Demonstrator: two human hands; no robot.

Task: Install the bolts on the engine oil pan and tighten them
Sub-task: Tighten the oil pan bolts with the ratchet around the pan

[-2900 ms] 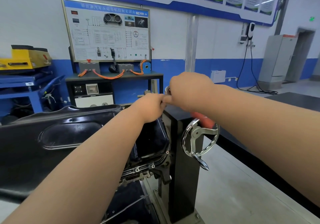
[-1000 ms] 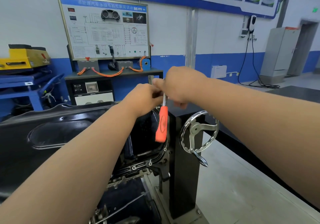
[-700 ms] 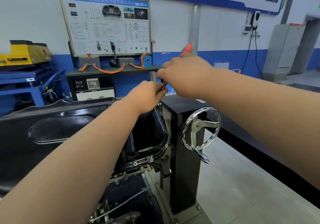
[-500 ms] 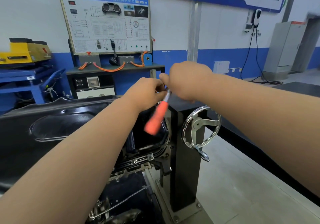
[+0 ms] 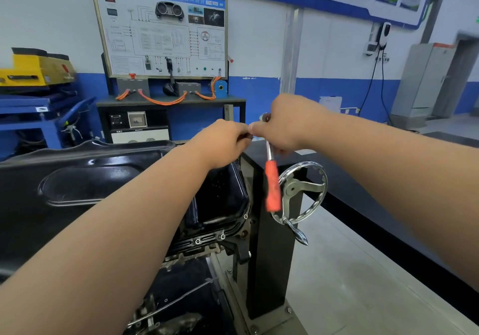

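1. Oil pan point(image 5: 103, 179): black and glossy, it sits on the engine across the left and middle of the scene. Its right end is beside the black stand column point(image 5: 267, 270).
2. Two bolts point(image 5: 197, 241) sit in the pan's near flange.
3. The left hand point(image 5: 223, 140) is over the pan's far right corner, fingers curled. It pinches a small dark part point(image 5: 249, 135); I cannot tell what it is.
4. The right hand point(image 5: 290, 122), just right of the left, grips the ratchet wrench point(image 5: 272, 187) by its metal shank. The wrench's orange handle hangs down free.
5. A chrome handwheel point(image 5: 303, 192) is on the column, just right of the handle.
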